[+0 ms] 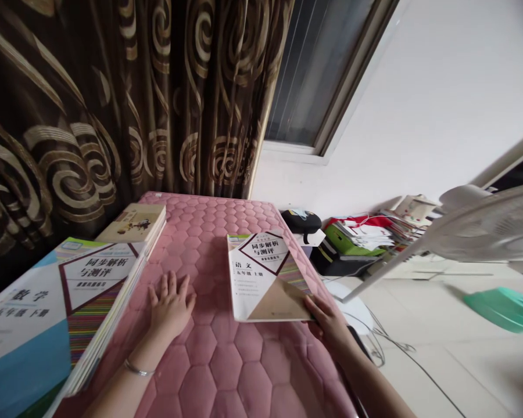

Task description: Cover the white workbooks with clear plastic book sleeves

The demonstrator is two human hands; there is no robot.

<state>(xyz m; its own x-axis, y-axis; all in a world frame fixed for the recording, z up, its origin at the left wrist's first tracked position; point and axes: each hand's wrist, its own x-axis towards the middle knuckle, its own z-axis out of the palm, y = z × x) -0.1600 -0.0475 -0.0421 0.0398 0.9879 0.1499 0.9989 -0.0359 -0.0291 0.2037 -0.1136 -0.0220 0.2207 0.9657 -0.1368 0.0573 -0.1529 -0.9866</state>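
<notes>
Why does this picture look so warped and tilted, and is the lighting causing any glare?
In the head view, the wide lens leans the window frame and stretches the pink quilted mat into a wedge. Light there is soft and even, with no strong glare, and the white fan at the right edge looks slightly soft.

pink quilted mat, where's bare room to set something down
Bare mat runs between the left hand and the Chinese workbook, widening toward the near edge; another patch lies beyond the workbook, by the curtain. Crowded on the left, under a maths workbook and another book; the right hand touches the workbook's near corner.
</notes>
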